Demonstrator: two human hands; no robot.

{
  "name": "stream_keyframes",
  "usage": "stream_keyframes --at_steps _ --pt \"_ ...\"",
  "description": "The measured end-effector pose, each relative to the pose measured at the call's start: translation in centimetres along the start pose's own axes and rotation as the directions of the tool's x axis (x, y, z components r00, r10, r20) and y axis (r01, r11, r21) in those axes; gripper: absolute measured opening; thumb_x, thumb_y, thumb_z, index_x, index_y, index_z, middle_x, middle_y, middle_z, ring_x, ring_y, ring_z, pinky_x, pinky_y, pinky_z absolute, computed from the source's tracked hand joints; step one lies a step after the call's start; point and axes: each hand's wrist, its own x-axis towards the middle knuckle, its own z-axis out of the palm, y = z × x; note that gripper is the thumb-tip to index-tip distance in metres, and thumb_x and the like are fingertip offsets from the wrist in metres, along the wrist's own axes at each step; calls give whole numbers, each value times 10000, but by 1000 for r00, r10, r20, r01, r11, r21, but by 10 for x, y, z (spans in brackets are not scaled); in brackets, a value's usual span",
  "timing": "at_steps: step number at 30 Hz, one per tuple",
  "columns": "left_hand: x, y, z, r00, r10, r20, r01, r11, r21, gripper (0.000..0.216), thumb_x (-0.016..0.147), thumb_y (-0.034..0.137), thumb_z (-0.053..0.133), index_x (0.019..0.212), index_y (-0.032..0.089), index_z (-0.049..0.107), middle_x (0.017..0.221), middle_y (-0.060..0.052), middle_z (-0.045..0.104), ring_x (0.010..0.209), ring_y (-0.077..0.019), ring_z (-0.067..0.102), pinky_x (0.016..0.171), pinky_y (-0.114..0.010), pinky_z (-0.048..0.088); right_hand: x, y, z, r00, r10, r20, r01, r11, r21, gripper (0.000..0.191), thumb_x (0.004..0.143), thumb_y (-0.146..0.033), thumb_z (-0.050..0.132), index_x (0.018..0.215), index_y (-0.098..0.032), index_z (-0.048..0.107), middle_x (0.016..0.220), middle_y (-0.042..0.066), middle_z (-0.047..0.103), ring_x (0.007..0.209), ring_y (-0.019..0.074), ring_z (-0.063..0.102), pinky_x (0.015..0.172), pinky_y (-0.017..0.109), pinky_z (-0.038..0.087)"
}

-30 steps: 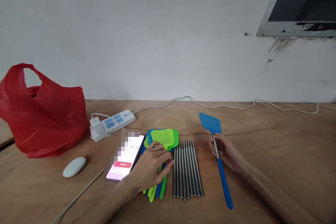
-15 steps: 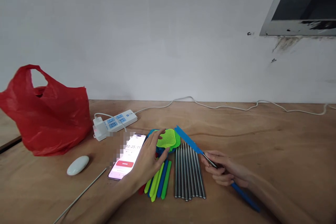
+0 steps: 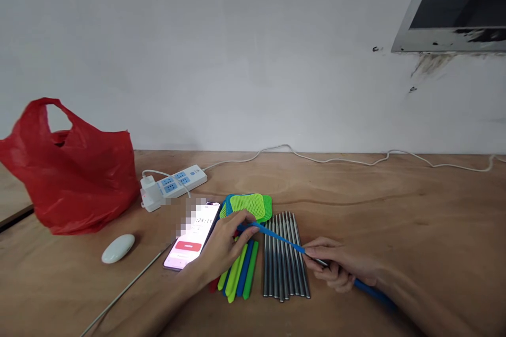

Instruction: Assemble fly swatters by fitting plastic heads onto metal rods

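Note:
My right hand (image 3: 334,264) is wrapped round the metal shaft of a blue fly swatter (image 3: 282,239). Its blue head is seen nearly edge-on, and a blue handle (image 3: 373,293) sticks out behind the palm. The far end of the blue head is pinched between the thumb and fingers of my left hand (image 3: 226,245). Below the swatter lies a row of metal rods (image 3: 283,266). Beside them are green, yellow and blue plastic handles (image 3: 250,274), partly under my left hand. Mesh swatter heads (image 3: 249,204) in yellow-green, green and blue are stacked behind my left fingers.
Left of my left hand lies a lit phone (image 3: 190,247) with a timer. Farther left are a white oval object (image 3: 118,248), a white power strip (image 3: 179,183) and a red plastic bag (image 3: 83,179). A white cable (image 3: 336,160) runs along the wall.
My left hand has closed on the end of the blue swatter head. The head has swung lower and now points towards that hand. My right hand keeps its grip.

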Motion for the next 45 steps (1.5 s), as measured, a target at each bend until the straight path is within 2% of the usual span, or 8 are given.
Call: stream_keyframes --at_steps 6,15,18,20,25,33,39,45 --pt "3 4 9 987 -161 12 160 973 -166 369 971 471 480 709 214 449 612 58 415 538 -123 467 497 -225 400 7 7 -2 966 -114 -234 71 981 -182 489 832 -651 614 681 -218 444 424 -152 268 322 23 161 298 162 119" --pt "12 -10 -6 922 -382 -65 344 884 -316 441 925 626 445 827 200 501 482 113 349 372 -82 309 354 -179 228 15 12 -17 893 -105 -438 72 993 -92 454 818 -639 602 684 -236 444 414 -152 252 303 31 117 293 181 52" --pt "14 -11 -9 917 -397 -34 365 872 -325 452 896 630 493 809 189 537 487 103 358 400 -86 316 378 -190 217 10 4 -19 885 -110 -452 123 992 -3 389 834 -583 591 717 -232 471 426 -145 267 332 36 78 312 180 52" --pt "13 -9 -4 920 -392 26 379 868 -322 452 880 611 533 730 184 542 498 89 373 422 -88 333 397 -200 225 6 -1 -15 871 -151 -468 191 981 38 344 847 -555 584 785 -227 500 500 -119 411 362 30 69 332 178 65" --pt "9 -5 9 917 -366 156 397 864 -310 460 884 559 561 626 180 522 536 70 372 482 -93 334 445 -219 231 -3 -5 -6 865 -240 -441 331 933 140 256 882 -446 602 928 -196 635 956 69 736 401 6 87 368 186 73" --pt "8 -4 10 907 -384 175 421 852 -312 447 882 594 546 740 173 588 526 78 391 433 -89 341 396 -208 229 -6 -1 0 927 -255 -276 324 913 246 166 851 -315 673 894 -188 772 1288 158 686 370 -15 166 349 178 178" --pt "6 3 2 926 -371 64 368 855 -365 484 925 600 514 1197 201 551 663 40 610 402 -81 417 414 -198 353 -5 0 -7 838 -353 -416 480 840 254 181 872 -261 646 950 -186 791 1383 180 613 387 -9 160 343 163 222" --pt "4 9 5 941 -306 144 338 848 -408 400 894 542 616 1107 208 664 936 -32 678 492 -82 550 492 -221 460 -3 -1 -3 817 -355 -454 501 828 254 212 882 -246 613 964 -185 799 1413 168 588 393 -1 148 340 163 244"
